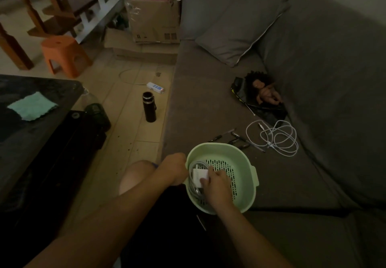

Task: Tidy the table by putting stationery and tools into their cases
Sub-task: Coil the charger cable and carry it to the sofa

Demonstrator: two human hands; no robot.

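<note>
Green basket (246,176) sat by the sofa (208,100) edge; the right hand (217,184) gripped the white charger (199,177) inside, the left hand (174,168) met the rim, grip indeterminate. Coiled cable (193,188) could snag, tipping it.

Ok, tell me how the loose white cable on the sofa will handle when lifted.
Probably floppy: the white cable lies in slack, overlapping loops on the sofa. Likely light, being thin. Its trailing loops may drag the pens lying close beside it.

basket (219,147) on sofa (208,100), charger (199,176) inside it, pens (240,140) and cable (278,140) behind, bottle (149,107) on floor (125,105) left
</note>
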